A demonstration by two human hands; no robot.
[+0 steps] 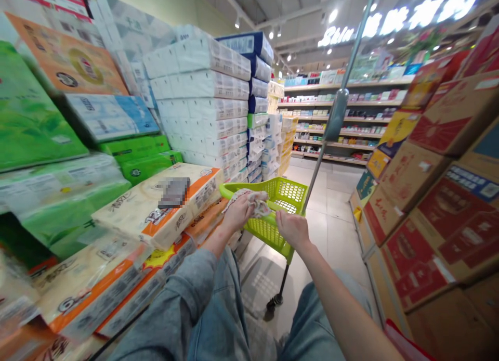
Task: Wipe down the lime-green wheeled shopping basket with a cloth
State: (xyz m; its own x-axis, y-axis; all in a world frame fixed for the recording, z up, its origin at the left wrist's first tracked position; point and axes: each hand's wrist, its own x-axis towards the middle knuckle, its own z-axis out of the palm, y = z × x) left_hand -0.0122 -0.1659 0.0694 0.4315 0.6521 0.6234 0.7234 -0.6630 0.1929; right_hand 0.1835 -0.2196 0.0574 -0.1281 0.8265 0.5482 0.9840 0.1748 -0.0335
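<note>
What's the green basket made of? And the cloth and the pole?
Green basket: probably smooth plastic; it's bright, with neat rows of holes. Cloth: soft, matte fabric, maybe cotton; it's crumpled at the left hand. Pole: likely metal, silvery and shiny.

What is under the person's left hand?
A crumpled, patterned whitish cloth shows beneath the left hand, over the lime-green shopping cart. The palm side and the part of the cart covered by cloth cannot be seen.

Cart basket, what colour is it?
The cart basket is bright lime green, shown in the head view.
</note>
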